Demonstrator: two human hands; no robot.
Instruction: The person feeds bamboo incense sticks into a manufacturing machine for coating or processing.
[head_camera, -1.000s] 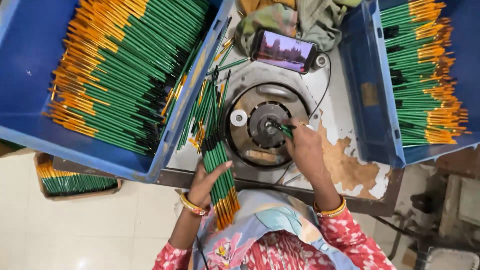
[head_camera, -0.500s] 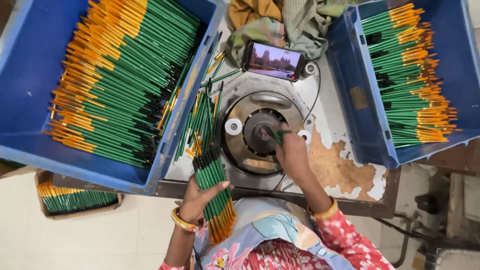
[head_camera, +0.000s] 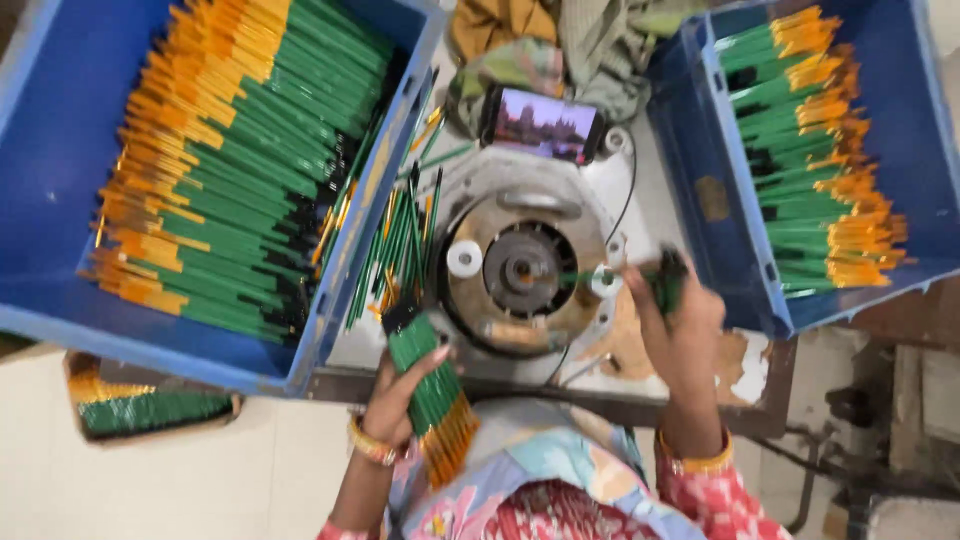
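Observation:
My left hand grips a thick bundle of green pencils with orange ends, held just in front of the round metal machine. My right hand is raised to the right of the machine, between it and the right crate, and holds a few green pencils. One of them points left toward the machine's hub. The right hand is blurred. Several loose green pencils lie on the bench to the left of the machine.
A large blue crate full of green and orange pencils stands at the left. A second blue crate with pencils stands at the right. A phone with a lit screen leans behind the machine, in front of crumpled cloth. A small box of pencils sits lower left.
My right hand has drawn away from the machine's hub to the right, carrying pencils. My left hand with its bundle has stayed in place. The view has shifted slightly.

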